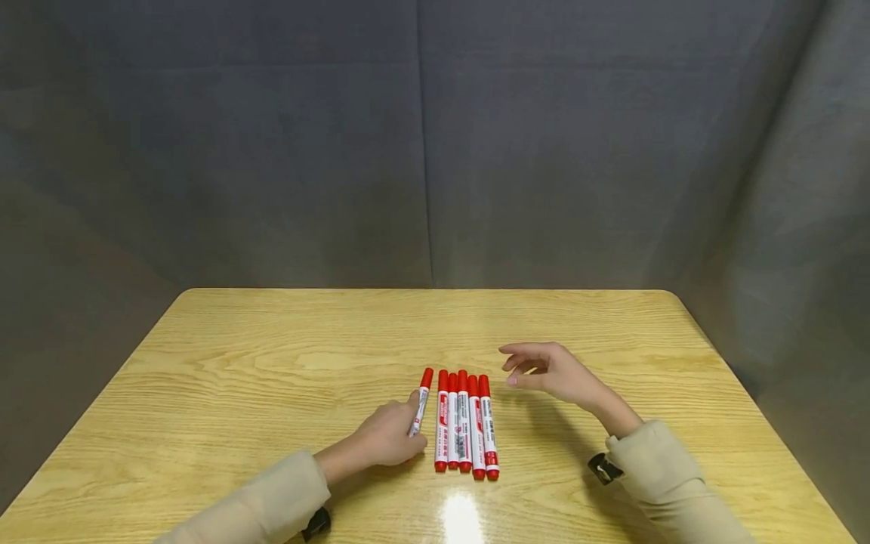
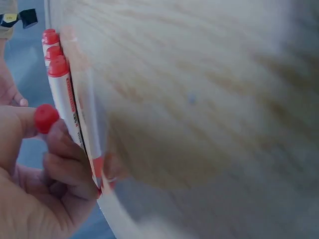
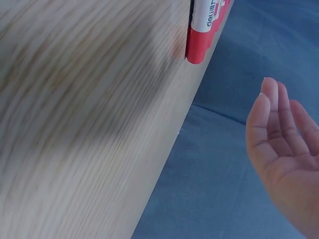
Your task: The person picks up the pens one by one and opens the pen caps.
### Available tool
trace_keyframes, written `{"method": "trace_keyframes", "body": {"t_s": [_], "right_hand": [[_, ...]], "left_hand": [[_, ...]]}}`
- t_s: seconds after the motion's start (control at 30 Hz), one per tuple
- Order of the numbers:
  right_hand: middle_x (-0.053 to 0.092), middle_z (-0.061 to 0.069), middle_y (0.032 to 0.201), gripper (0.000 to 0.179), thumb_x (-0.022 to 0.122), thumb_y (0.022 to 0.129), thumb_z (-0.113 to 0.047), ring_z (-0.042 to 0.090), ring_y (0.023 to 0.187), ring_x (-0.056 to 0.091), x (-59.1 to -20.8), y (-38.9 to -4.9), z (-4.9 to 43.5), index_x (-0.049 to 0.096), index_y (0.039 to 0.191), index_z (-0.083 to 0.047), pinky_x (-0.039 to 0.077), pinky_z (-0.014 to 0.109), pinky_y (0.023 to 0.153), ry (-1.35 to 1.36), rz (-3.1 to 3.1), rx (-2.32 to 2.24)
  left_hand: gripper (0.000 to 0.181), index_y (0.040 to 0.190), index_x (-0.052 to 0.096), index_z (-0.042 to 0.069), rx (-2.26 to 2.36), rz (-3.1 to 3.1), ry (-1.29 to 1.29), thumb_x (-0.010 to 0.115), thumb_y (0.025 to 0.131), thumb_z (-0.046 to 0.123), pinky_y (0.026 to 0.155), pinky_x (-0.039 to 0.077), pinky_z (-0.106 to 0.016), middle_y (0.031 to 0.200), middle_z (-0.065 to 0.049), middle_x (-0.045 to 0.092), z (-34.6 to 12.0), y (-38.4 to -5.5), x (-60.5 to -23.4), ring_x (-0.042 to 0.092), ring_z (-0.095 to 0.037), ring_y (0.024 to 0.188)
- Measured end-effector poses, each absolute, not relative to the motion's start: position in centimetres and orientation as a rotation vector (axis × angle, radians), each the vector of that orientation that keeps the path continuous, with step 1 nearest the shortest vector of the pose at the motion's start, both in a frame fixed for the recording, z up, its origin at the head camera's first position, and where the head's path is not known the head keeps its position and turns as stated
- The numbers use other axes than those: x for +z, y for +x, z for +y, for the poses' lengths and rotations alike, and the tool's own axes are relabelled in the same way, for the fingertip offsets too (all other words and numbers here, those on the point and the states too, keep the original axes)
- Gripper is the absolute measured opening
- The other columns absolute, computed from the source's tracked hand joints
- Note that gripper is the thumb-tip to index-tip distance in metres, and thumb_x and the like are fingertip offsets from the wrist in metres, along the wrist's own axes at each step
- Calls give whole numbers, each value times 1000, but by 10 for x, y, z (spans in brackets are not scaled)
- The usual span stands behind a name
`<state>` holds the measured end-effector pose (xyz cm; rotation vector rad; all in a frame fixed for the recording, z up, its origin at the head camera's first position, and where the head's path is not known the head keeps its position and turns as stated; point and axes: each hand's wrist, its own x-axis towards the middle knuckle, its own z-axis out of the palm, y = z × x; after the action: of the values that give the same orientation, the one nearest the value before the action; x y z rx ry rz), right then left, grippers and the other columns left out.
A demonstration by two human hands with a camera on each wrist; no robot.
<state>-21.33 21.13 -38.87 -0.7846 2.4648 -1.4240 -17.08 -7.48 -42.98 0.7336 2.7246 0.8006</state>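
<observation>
A white marker with red ends (image 1: 421, 404) is pinched between the thumb and fingers of my left hand (image 1: 389, 434). It leans slightly, red cap away from me. Just right of it, several similar red-and-white markers (image 1: 465, 427) lie side by side on the table. In the left wrist view, a red marker end (image 2: 46, 118) pokes out between the thumb and fingers. My right hand (image 1: 556, 372) hovers beyond the row's right side, fingers loosely bent and holding nothing. The right wrist view shows this hand's fingers (image 3: 271, 119) apart from the nearest row marker (image 3: 199, 40).
The wooden table (image 1: 272, 340) has light grain and rounded far corners. Behind it and along both sides hangs a dark grey cloth (image 1: 326, 166). Black straps (image 1: 603, 468) sit at both wrists beneath beige sleeves (image 1: 662, 465).
</observation>
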Motion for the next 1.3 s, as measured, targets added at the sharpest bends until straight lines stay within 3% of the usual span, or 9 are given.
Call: {"method": "trace_keyframes", "body": {"t_s": [0.17,0.5,0.8,1.03,1.3], "right_hand": [[60,21,102,48,66,84,-13,22,90,58,-389,-212,209,50,126,5,48,28,75,-781,2462,-1436],[61,20,102,47,65,84,-15,22,92,58,-389,-210,203,51,125,4,47,32,78,-768,2459,-1453],[61,18,102,46,66,84,-13,23,93,58,-390,-212,199,52,125,5,47,28,78,-773,2450,-1492],[59,22,107,49,68,82,-11,24,91,60,-391,-215,188,52,125,3,49,29,73,-835,2412,-1500],[59,16,113,48,67,82,-8,27,92,60,-391,-216,180,52,127,0,50,33,75,-954,2303,-1471]], "left_hand": [[66,129,31,-22,957,2685,758,54,75,9,33,25,-17,46,8,35,-78,-172,-427,29,-2,35],[59,131,38,-13,1190,2582,828,53,76,5,32,22,-15,41,12,33,-84,-173,-416,25,1,33],[62,134,36,-8,1194,2538,978,53,76,6,36,23,-14,42,13,29,-85,-168,-400,23,2,35],[63,137,34,-5,1230,2445,1053,52,77,3,36,25,-14,43,13,37,-85,-164,-392,26,3,35],[60,133,40,-7,1212,2418,1261,51,75,0,37,21,-12,44,15,30,-86,-164,-385,23,7,39]]}}
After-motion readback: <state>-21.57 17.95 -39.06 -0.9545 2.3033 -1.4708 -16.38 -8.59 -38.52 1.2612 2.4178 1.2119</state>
